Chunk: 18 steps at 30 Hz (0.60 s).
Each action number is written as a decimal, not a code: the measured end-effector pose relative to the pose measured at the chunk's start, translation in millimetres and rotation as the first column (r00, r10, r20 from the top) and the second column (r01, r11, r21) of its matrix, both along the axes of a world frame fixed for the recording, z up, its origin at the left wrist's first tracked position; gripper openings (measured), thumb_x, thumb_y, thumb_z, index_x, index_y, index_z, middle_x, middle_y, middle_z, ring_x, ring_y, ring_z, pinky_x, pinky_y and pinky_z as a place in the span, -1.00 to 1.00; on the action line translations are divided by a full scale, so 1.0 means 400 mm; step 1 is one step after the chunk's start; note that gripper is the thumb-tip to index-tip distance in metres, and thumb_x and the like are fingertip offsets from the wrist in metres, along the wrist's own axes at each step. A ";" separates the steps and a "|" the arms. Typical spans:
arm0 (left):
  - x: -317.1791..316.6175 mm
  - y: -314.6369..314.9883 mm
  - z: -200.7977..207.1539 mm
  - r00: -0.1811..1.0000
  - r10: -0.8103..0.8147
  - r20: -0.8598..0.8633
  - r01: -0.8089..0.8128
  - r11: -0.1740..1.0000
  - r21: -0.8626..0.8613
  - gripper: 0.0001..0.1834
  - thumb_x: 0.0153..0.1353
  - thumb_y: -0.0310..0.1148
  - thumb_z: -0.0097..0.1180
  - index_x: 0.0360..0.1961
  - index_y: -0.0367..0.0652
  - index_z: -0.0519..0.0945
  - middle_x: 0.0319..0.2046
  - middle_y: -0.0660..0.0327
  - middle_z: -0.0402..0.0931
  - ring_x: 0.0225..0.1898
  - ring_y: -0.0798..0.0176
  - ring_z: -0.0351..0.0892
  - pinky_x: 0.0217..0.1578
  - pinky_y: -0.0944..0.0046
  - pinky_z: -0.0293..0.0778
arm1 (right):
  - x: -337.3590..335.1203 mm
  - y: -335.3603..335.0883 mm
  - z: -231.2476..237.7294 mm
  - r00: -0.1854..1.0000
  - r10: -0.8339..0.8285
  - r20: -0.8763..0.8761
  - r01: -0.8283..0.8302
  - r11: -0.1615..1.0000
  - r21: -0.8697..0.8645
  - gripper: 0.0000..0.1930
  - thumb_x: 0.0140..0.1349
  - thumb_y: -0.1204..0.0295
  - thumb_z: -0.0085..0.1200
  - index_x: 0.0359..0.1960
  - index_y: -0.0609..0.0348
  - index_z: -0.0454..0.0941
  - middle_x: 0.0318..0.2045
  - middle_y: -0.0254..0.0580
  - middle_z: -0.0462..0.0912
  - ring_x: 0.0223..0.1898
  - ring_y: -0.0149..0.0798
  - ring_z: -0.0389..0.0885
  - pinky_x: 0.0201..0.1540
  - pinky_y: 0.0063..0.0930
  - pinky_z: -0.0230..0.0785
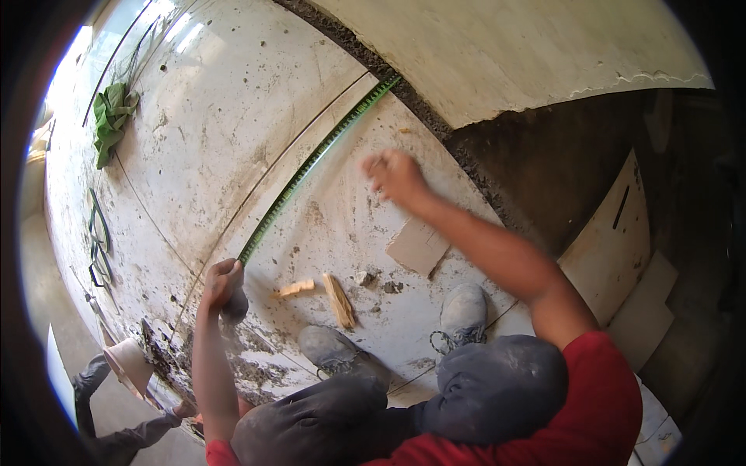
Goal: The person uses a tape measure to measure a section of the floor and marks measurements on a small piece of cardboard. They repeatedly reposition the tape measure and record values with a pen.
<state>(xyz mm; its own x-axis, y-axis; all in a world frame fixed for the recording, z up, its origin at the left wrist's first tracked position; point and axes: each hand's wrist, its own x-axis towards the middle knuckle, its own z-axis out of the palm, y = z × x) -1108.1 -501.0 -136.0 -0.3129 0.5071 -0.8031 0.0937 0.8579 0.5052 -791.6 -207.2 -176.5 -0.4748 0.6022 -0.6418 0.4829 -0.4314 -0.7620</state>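
The green tape runs slantwise over the pale tiles, just right of a joint, from the left hand at the near left to the dirt seam at the far side. The left hand grips its near end, a dark case bulging below the fingers. Whether the far end is hooked on anything cannot be told; no hand holds it, so a tug from the left could drag it off its place or let the blade spring back. The right hand, blurred, hangs right of the tape and apart from it, fingers half-curled; whether it pinches something small cannot be told. A careless sweep of it could knock the blade askew or buckle it. Nearer, grit might lift or tilt the tape. A broken tile and a wood scrap lie close before the shoes, where a shifted foot could slip or scatter them.
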 end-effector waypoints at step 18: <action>-0.093 0.082 -0.019 0.985 -0.122 -0.126 0.109 0.988 -0.111 -0.66 0.41 -0.24 0.01 -0.49 -0.20 0.55 -0.58 0.33 0.48 -0.52 0.45 0.39 -0.45 0.37 0.34 | -0.111 0.255 -0.024 0.825 -0.563 -0.043 0.562 0.827 -0.038 -0.80 0.38 0.37 0.02 -0.13 0.27 0.49 -0.44 -0.13 0.68 -0.59 -0.33 0.64 -0.65 -0.52 0.41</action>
<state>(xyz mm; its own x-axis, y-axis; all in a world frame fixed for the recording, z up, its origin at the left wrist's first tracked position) -1145.4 -468.2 -143.5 -0.3636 0.4622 -0.8088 0.2549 0.8845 0.3908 -836.1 -105.3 -186.0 -0.0903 0.7607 -0.6428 0.1130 -0.6335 -0.7655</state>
